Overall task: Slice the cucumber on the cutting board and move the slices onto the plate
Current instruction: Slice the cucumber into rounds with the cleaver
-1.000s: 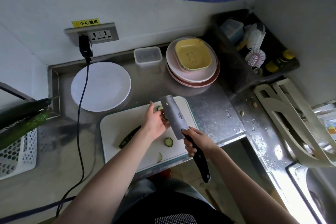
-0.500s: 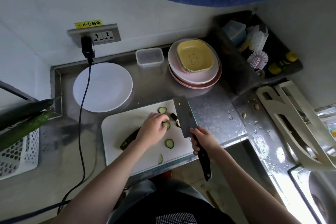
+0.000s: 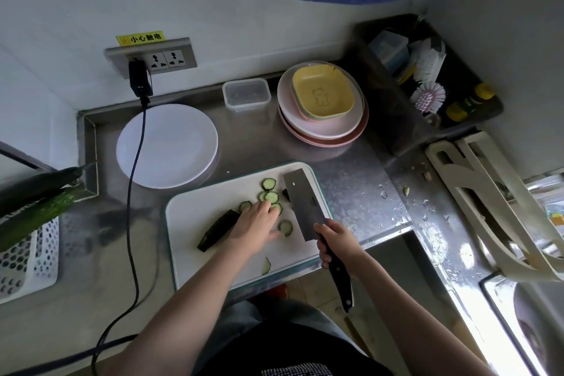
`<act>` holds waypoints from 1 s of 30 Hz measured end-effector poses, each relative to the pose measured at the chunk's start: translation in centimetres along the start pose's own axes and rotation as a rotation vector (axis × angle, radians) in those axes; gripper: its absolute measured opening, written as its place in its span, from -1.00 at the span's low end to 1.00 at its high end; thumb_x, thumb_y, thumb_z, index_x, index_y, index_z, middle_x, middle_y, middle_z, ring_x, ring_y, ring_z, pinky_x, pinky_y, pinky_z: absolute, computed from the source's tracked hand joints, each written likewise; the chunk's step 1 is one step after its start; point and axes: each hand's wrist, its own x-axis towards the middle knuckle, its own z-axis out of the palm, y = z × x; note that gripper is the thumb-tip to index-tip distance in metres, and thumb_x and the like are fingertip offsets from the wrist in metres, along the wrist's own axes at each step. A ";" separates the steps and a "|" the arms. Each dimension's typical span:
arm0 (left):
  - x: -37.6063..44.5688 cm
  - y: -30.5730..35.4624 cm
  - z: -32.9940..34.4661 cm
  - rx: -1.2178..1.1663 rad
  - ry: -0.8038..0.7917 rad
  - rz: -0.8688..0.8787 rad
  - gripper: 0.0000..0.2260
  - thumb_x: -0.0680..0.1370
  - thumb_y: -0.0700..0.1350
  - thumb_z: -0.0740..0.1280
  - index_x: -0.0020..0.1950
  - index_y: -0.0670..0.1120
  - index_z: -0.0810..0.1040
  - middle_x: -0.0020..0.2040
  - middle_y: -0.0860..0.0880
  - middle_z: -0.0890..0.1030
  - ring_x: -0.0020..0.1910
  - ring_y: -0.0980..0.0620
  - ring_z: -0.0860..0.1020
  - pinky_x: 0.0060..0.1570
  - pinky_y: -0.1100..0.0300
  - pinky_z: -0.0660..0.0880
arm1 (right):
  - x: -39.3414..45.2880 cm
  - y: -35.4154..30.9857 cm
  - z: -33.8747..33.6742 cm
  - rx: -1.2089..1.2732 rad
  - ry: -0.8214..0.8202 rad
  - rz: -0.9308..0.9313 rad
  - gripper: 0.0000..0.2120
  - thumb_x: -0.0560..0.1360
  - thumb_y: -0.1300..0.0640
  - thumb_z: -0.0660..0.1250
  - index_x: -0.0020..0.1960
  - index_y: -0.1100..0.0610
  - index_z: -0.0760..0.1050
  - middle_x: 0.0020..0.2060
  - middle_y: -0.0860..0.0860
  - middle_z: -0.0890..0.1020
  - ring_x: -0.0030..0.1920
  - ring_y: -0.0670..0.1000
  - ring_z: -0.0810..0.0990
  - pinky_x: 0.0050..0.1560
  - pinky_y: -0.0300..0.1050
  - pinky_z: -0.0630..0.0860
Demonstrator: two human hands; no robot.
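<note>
The left hand [image 3: 254, 223] lies spread on the round green cucumber slices [image 3: 270, 196]; the right hand [image 3: 334, 241] grips the steel cleaver [image 3: 303, 207] over the white cutting board [image 3: 195, 223].

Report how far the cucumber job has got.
Done: several slices lie cut on the cutting board. In hand: right hand grips the cleaver; left hand rests over the slices beside the uncut cucumber piece. Left: more slicing; the white plate holds nothing.
</note>
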 end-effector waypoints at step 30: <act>-7.2 -6.1 1.3 0.112 0.410 0.129 -0.53 0.05 -0.35 0.53 -0.06 -0.18 0.63 -0.12 -0.09 0.58 -0.03 -0.06 0.40 -0.23 0.15 0.56 | -1.1 2.3 10.2 -1.309 0.183 -0.703 -0.81 0.59 0.22 0.15 0.01 0.07 0.11 -0.27 0.15 0.58 -0.36 0.24 0.58 -0.43 -0.05 0.32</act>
